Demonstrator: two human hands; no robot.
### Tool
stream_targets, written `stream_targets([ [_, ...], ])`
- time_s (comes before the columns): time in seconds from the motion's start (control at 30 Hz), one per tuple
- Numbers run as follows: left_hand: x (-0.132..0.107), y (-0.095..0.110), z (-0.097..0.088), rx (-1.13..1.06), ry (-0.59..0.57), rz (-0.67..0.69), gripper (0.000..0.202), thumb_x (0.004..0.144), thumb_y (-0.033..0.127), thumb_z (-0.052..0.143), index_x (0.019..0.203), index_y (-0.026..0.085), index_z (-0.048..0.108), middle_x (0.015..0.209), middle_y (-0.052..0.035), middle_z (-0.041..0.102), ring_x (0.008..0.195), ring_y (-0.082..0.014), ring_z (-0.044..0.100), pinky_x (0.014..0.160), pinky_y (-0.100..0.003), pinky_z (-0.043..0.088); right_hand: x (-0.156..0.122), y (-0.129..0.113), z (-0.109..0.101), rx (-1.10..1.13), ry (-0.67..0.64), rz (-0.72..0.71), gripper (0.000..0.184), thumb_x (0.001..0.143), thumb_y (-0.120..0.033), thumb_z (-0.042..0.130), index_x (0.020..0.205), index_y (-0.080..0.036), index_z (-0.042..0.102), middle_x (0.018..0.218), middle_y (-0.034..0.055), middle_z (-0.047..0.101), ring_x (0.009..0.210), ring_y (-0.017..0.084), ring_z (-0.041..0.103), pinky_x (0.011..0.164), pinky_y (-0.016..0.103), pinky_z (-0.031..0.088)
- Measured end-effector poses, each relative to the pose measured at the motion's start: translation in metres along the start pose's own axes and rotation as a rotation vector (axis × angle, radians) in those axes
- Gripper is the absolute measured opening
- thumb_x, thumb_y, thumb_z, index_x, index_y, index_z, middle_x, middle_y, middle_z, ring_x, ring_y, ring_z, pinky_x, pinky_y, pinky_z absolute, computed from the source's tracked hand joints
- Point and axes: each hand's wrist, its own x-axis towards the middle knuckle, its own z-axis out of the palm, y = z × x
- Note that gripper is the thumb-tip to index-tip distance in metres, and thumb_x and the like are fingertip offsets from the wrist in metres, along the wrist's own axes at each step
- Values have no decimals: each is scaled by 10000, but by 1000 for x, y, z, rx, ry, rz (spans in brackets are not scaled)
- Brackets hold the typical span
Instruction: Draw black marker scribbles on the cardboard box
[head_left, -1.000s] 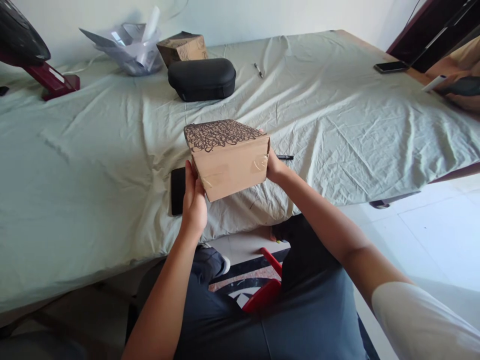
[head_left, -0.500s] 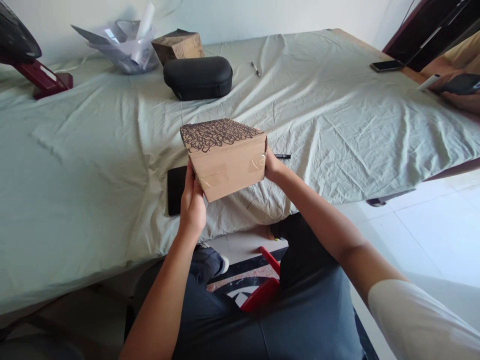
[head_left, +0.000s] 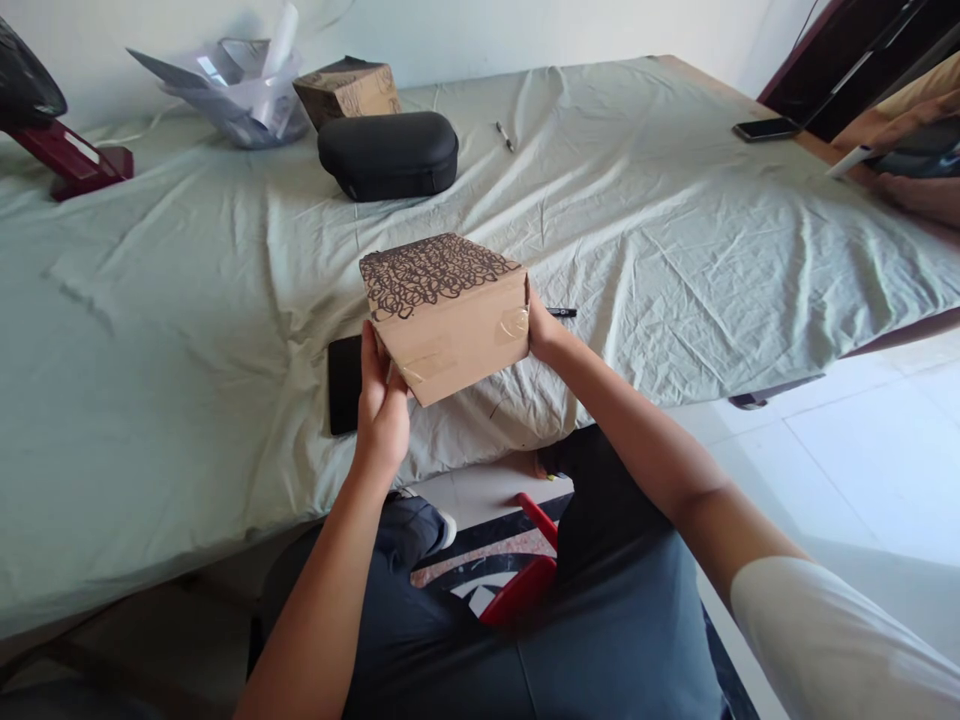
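Fingers of the left hand (head_left: 382, 400) wrap the near left corner of a cardboard box (head_left: 450, 335), and the right hand (head_left: 545, 332) presses on its right wall, fingertips hidden behind. Held tilted above the near edge of the green sheet (head_left: 187, 350), scribbled face up, the box looks light and stiff, with 2 slick tape patches, so opposite walls seem the surest hold. A black phone (head_left: 343, 385) lies at its left, a marker (head_left: 562, 313) at its right, a black case (head_left: 388, 155) far off.

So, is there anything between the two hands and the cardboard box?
Nothing visible. The left hand touches the box at its left side, the right hand at its right side. The black phone lies apart on the sheet.
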Motion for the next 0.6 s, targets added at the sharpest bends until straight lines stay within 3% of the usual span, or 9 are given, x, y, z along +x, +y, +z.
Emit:
stream_targets([
  [0.1, 1, 2, 0, 47, 7, 29, 874, 905, 361, 875, 1705, 407, 527, 1785, -72, 557, 1593, -352, 608, 991, -366, 714, 0, -3, -2, -9, -28, -27, 756, 979, -913, 557, 1286, -267, 803, 1310, 48, 842, 1461, 358, 708, 1282, 582, 570],
  [0.2, 3, 3, -5, 61, 22, -29, 931, 809, 306, 901, 1661, 386, 535, 1627, -116, 681, 1148, -310, 845, 705, -302, 715, -4, -12, -1, -2, -27, -73, 736, 962, -872, 617, 1304, -244, 788, 1342, 58, 828, 1467, 381, 707, 1250, 583, 590],
  [0.3, 6, 7, -9, -26, 17, -98, 822, 802, 403, 908, 1551, 384, 571, 1487, -97, 752, 756, -224, 829, 612, -330, 698, -7, -20, 1, 37, -8, -153, 750, 950, -862, 631, 1352, -245, 769, 1466, 64, 798, 1543, 382, 655, 1296, 575, 549],
  [0.37, 6, 11, -10, -106, -13, -136, 683, 850, 631, 863, 1425, 341, 635, 1421, -103, 777, 734, -254, 829, 622, -385, 709, -7, -23, 1, 56, 18, -194, 740, 944, -845, 645, 1370, -253, 767, 1536, 64, 775, 1584, 373, 621, 1347, 571, 496],
  [0.47, 5, 13, -10, -185, -45, -215, 787, 838, 952, 698, 1237, 275, 703, 1291, -143, 818, 855, -345, 851, 665, -449, 716, -6, -25, -1, 49, 41, -217, 685, 915, -788, 708, 1360, -273, 786, 1596, 58, 751, 1608, 365, 600, 1396, 566, 433],
  [0.53, 5, 10, -8, -186, -39, -265, 790, 825, 962, 710, 1183, 258, 731, 1253, -160, 830, 941, -362, 842, 703, -456, 712, -6, -26, -2, 28, 31, -245, 638, 886, -739, 756, 1325, -279, 813, 1612, 53, 744, 1636, 360, 570, 1423, 558, 388],
  [0.6, 4, 7, -6, -165, -29, -306, 709, 821, 856, 803, 1182, 248, 754, 1269, -167, 829, 1034, -371, 823, 740, -455, 705, -6, -28, -3, -13, 20, -289, 593, 871, -700, 782, 1290, -284, 836, 1627, 44, 736, 1678, 353, 520, 1451, 547, 331],
])
